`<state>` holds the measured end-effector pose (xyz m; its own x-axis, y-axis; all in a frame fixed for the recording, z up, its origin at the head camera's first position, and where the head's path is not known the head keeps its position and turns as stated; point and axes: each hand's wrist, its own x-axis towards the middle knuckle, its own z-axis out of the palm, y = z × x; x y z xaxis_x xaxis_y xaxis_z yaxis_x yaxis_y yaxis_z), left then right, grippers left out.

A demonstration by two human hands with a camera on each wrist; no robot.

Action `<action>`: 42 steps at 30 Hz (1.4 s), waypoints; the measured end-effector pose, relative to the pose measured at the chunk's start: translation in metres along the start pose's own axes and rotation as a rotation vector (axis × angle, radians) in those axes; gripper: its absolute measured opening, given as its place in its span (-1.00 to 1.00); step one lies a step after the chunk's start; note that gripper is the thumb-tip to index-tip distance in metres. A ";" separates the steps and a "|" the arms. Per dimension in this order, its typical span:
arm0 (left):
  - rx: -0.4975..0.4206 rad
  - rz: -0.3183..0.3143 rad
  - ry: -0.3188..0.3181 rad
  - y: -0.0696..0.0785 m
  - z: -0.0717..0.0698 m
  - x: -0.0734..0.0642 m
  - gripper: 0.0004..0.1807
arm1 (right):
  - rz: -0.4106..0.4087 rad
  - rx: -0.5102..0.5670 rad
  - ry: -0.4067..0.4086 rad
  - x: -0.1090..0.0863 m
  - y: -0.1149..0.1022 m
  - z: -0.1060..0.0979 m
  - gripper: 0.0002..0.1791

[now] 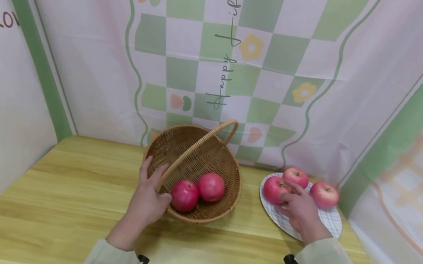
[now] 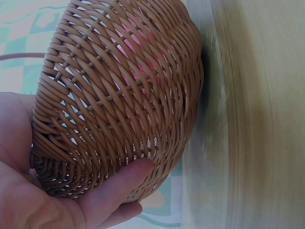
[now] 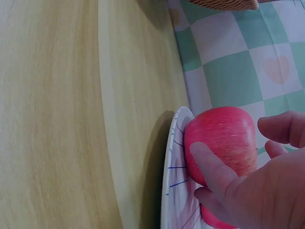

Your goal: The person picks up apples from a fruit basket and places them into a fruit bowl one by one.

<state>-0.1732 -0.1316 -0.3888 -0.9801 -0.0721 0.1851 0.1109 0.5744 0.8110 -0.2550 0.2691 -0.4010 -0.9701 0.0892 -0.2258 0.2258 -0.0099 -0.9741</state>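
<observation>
My left hand [image 1: 147,201] grips the left side of a brown wicker basket [image 1: 231,176], close to where its arched handle [image 1: 194,145] meets the rim. Along the outer weave runs a finger [image 2: 116,188] in the left wrist view. Two red apples, one [image 1: 184,195] beside the other [image 1: 211,187], lie inside the basket. Over on the right, my right hand [image 1: 301,209] reaches over a plate [image 1: 276,217] to its leftmost apple [image 1: 273,188]. In the right wrist view, one finger lies across that apple [image 3: 224,133], while other fingertips stand just off its side.
Two more apples, one at the back [image 1: 295,176] and one at the right [image 1: 324,195], sit on the white, blue-lined plate. All stands on a wooden table [image 1: 48,200]. A checkered curtain [image 1: 222,41] hangs behind, with more cloth at both sides.
</observation>
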 end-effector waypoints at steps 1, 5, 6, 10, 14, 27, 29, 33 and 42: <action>-0.001 -0.001 0.000 0.000 0.000 0.000 -0.10 | 0.000 -0.001 -0.002 -0.001 -0.001 -0.001 -0.13; -0.004 -0.003 0.000 0.000 0.001 0.000 -0.09 | -0.008 -0.007 0.006 -0.008 -0.009 -0.003 -0.09; -0.005 -0.004 -0.002 0.000 0.001 0.000 -0.09 | -0.016 -0.011 0.012 -0.011 -0.013 -0.003 -0.09; -0.005 -0.005 -0.001 0.000 0.001 0.000 -0.09 | -0.049 0.092 0.026 -0.029 -0.028 0.001 -0.16; 0.001 0.004 0.004 0.001 0.002 -0.001 -0.09 | -0.072 0.447 -0.161 -0.048 -0.040 0.016 -0.51; 0.067 0.081 0.043 0.008 0.005 -0.004 -0.06 | -0.050 0.468 -0.459 -0.068 -0.042 0.096 -0.43; 0.083 0.099 0.054 0.009 0.005 -0.004 -0.07 | -0.044 0.394 -0.454 -0.067 -0.036 0.108 -0.34; 0.109 0.110 0.062 0.011 0.006 -0.005 -0.07 | -0.095 0.178 -0.421 -0.065 -0.029 0.128 -0.22; 0.153 0.131 0.070 0.015 0.008 -0.007 -0.07 | -0.121 -0.149 -0.322 -0.051 -0.017 0.148 -0.13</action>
<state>-0.1655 -0.1153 -0.3823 -0.9445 -0.0421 0.3258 0.2051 0.6994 0.6847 -0.2229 0.1177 -0.3742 -0.9636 -0.2369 -0.1243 0.0958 0.1283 -0.9871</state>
